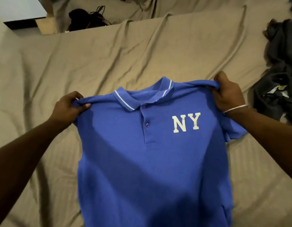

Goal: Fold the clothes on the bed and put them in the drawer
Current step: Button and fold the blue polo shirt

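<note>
In the head view, the only one, a blue cotton polo shirt with a white-striped collar and white "NY" letters (151,153) hangs in the middle and lower part of the frame, held up over the wrinkled beige bed sheet (109,59). The left hand (69,106) pinches the shoulder seam at the middle left of the frame, its fingers curled around a bunch of the cloth. The right hand (228,94), with a thin metal bangle (235,108) on the wrist, grips the other shoulder at the middle right in the same way. The shirt front faces the camera, the collar is open and the two buttons look closed. Whether the lower hem touches the sheet I cannot tell, because it goes out of the bottom of the frame. A pile of dark clothes (276,76) waits at the right edge, and a dark heap with cables (88,18) lies beyond the bed in the upper left. The step in hand seems to be spreading the shirt before folding. To do it well, I think both hands should keep the shoulders level and equally stretched, then lay the shirt flat on the bare sheet in the upper middle, best with the front down, so the sleeves can be turned in evenly. The short sleeve at the right looks bunched and may need smoothing. No drawer is visible.
</note>
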Demonstrator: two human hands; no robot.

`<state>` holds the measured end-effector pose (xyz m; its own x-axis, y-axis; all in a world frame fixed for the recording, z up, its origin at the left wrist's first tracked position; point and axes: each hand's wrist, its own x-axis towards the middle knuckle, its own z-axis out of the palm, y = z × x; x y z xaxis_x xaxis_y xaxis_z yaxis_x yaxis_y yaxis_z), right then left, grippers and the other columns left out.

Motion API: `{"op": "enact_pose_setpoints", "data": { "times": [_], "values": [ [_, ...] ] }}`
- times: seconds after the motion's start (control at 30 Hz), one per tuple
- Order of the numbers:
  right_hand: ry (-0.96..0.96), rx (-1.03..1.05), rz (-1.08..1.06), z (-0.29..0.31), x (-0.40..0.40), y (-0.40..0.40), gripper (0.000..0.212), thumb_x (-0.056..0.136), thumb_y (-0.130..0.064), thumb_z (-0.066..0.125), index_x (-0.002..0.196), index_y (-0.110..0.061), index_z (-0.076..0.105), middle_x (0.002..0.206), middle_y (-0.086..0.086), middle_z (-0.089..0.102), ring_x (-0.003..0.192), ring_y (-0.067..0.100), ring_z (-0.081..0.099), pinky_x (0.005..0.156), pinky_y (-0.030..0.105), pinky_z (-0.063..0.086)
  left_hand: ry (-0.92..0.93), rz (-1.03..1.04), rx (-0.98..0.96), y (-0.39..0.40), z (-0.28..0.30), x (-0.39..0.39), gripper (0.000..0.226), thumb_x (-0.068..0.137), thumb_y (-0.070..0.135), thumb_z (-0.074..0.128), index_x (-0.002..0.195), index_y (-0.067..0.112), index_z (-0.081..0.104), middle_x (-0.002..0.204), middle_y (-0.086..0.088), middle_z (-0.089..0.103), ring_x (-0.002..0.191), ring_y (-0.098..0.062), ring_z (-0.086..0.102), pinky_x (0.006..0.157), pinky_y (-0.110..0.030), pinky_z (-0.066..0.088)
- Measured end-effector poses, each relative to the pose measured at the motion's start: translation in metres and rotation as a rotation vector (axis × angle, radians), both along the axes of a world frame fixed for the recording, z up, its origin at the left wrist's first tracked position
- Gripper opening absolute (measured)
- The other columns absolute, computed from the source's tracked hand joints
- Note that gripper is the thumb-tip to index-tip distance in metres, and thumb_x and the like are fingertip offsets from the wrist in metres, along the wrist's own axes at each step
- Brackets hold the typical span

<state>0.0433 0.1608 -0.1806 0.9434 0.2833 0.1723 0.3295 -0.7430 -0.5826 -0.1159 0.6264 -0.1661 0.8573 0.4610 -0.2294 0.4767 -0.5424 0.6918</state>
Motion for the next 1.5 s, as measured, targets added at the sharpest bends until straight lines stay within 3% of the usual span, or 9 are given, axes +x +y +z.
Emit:
{"op": "enact_pose_setpoints", "data": {
  "times": [0.2, 0.37, 0.43, 0.63, 0.8, 0.93, 1.1, 1.33, 1.5],
  "values": [
    [0.445, -0.354, -0.125, -0.029, 0.001, 0.000, 0.024, 0.093, -0.033, 0.062, 0.101, -0.011, 0.054, 0.092, 0.019, 0.061, 0.080, 0.035, 0.054, 0.069, 0.038, 0.040, 0.410, 0.039, 0.264, -0.007, -0.035, -0.004, 0.037, 0.088, 0.045, 0.068, 0.085, 0.009, 0.063, 0.074, -0.011, 0.063, 0.081, -0.033, 0.062, 0.066, -0.035, 0.042],
    [0.471, 0.144, 0.120, 0.005, 0.003, 0.012, 0.017, 0.084, 0.002, 0.064, 0.089, -0.012, 0.071, 0.076, -0.014, 0.071, 0.080, 0.002, 0.062, 0.076, 0.022, 0.045, 0.393, -0.110, -0.574, -0.015, 0.009, 0.004, 0.056, 0.037, 0.042, 0.094, 0.083, 0.014, 0.079, 0.083, -0.008, 0.075, 0.069, -0.021, 0.071, 0.057, -0.026, 0.057],
    [0.289, 0.416, 0.078, 0.009, 0.002, 0.014, 0.034, 0.079, 0.011, 0.052, 0.091, -0.012, 0.074, 0.079, -0.026, 0.071, 0.082, -0.007, 0.063, 0.079, 0.017, 0.048, 0.229, -0.139, -0.728, -0.011, 0.017, 0.007, 0.046, 0.056, 0.040, 0.088, 0.093, 0.014, 0.076, 0.085, -0.001, 0.076, 0.073, -0.017, 0.072, 0.060, -0.023, 0.057],
    [0.325, -0.019, -0.114, -0.037, 0.008, 0.003, 0.022, 0.093, -0.011, 0.056, 0.108, -0.019, 0.070, 0.101, 0.007, 0.072, 0.103, 0.026, 0.064, 0.090, 0.033, 0.047, 0.147, 0.094, -0.203, -0.001, -0.028, 0.011, 0.008, 0.099, 0.024, 0.057, 0.093, 0.023, 0.062, 0.077, -0.002, 0.064, 0.064, -0.019, 0.053, 0.047, -0.021, 0.046],
    [0.370, -0.077, -0.186, -0.030, 0.005, 0.002, 0.017, 0.090, -0.031, 0.065, 0.103, -0.020, 0.069, 0.086, 0.009, 0.066, 0.089, 0.028, 0.058, 0.077, 0.030, 0.040, 0.412, 0.063, 0.282, -0.002, -0.046, 0.005, 0.043, 0.086, 0.050, 0.067, 0.107, 0.013, 0.061, 0.108, -0.017, 0.065, 0.099, -0.037, 0.061, 0.084, -0.044, 0.049],
    [0.511, -0.220, -0.205, -0.015, 0.003, -0.010, 0.025, 0.086, -0.032, 0.069, 0.091, -0.008, 0.064, 0.088, 0.014, 0.063, 0.082, 0.031, 0.053, 0.072, 0.037, 0.041, 0.187, -0.009, 0.620, -0.054, -0.040, 0.002, 0.046, 0.086, 0.030, 0.059, 0.128, 0.012, 0.050, 0.132, -0.017, 0.048, 0.124, -0.039, 0.045, 0.095, -0.057, 0.039],
    [0.704, -0.051, -0.143, 0.004, 0.004, -0.039, 0.042, 0.078, -0.035, 0.077, 0.084, 0.005, 0.067, 0.077, 0.015, 0.066, 0.072, 0.028, 0.059, 0.070, 0.037, 0.046, -0.176, -0.452, 0.407, -0.170, -0.046, -0.001, 0.045, 0.089, 0.045, 0.045, 0.127, 0.024, 0.059, 0.137, 0.001, 0.057, 0.136, -0.024, 0.046, 0.101, -0.053, 0.040],
    [0.933, -0.176, -0.056, 0.025, 0.014, -0.090, 0.068, 0.051, -0.059, 0.086, 0.080, 0.001, 0.068, 0.067, 0.010, 0.066, 0.065, 0.017, 0.060, 0.067, 0.033, 0.044, 0.041, -0.481, 0.425, -0.325, -0.090, -0.007, 0.059, 0.092, 0.064, 0.032, 0.149, 0.049, 0.030, 0.163, 0.012, 0.018, 0.152, -0.015, 0.011, 0.117, -0.057, 0.006],
    [1.052, 0.369, -0.222, 0.012, 0.014, -0.128, 0.016, 0.087, -0.020, 0.069, 0.075, -0.008, 0.070, 0.068, 0.003, 0.072, 0.060, 0.016, 0.067, 0.060, 0.026, 0.051, -0.006, -0.449, 0.552, -0.330, -0.104, -0.010, 0.061, 0.093, 0.065, 0.028, 0.152, 0.048, 0.022, 0.164, 0.011, 0.012, 0.152, -0.016, 0.010, 0.117, -0.056, 0.005]
  ]
}}
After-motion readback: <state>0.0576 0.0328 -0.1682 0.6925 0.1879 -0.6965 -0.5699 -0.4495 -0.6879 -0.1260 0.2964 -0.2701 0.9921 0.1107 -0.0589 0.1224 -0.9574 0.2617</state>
